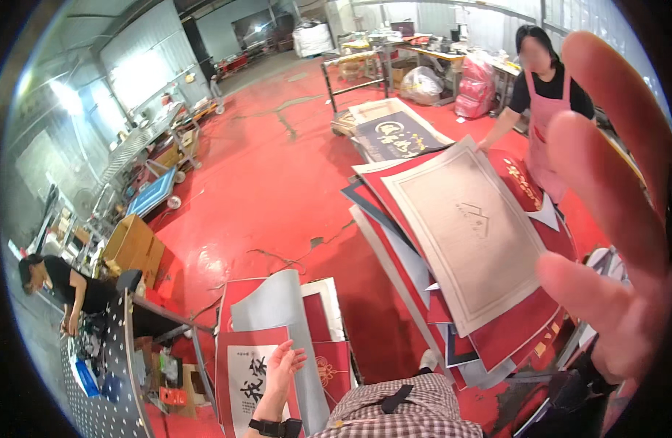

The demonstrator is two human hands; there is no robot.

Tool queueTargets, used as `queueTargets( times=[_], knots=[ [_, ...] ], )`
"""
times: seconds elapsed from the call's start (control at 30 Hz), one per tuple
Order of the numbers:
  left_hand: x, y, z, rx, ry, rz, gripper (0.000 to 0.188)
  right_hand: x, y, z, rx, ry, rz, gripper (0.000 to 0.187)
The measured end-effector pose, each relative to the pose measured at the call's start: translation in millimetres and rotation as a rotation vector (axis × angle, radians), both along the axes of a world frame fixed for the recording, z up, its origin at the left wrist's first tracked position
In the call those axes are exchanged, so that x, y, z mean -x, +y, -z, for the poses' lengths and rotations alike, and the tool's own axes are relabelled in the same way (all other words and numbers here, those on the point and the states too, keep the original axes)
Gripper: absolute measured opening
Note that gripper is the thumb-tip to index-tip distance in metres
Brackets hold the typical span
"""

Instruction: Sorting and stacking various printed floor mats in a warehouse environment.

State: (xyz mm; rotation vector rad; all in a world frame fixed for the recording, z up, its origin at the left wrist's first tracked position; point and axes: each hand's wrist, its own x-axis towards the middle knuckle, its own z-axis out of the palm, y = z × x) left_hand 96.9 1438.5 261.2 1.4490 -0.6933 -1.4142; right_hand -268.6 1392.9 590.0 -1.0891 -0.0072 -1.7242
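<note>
The left hand [283,369] hung low in the view, fingers loosely spread and holding nothing, a black band on its wrist. It hovered over the small pile of sheets [292,343] on the red floor [277,182], at the edge between a red-bordered white sheet with dark brush characters [247,379] and a long grey sheet [285,314]; whether it touched either could not be told. The grey sheet ran lengthwise away from the person, leaning slightly left at its far end.

The right hand [613,219] was raised very close to the camera (large and blurred), fingers open and apart, empty.

Between the two hands lay a big stack of mats [452,241], red, grey and dark blue, topped by a beige mat with a pale border [463,219], its long axis slanting from upper left to lower right. A person in a pink apron [544,102] rested a hand on the stack's far corner. An open cardboard box [131,248] stood well to the left; its contents could not be made out. Another person in black [58,281] bent at the left rim beside a perforated metal table [102,387].
</note>
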Motion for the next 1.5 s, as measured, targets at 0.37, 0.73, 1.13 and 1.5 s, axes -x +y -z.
queueTargets(
  times=[0.37, 0.73, 1.13, 1.5],
  knots=[
    [91.3, -76.3, -10.3, 0.003, -0.111, 0.257, 0.038, 166.3, -36.0, 233.8, -0.817, 0.548, 0.624, 0.047],
    [176.5, -131.7, 25.6, -0.233, -0.185, 0.257, 0.036, 191.4, 22.7, 554.9, -1.922, 0.478, 0.219, 0.029],
    [228.3, -260.1, 46.1, -0.318, -0.269, 0.656, 0.033, 173.8, -35.4, 576.1, -1.783, -0.338, 0.286, 0.040],
    [218.2, -436.3, 58.2, -0.306, -0.228, 0.981, 0.034, 149.8, -183.7, 601.6, -1.870, -0.431, 0.564, 0.046]
  ],
)
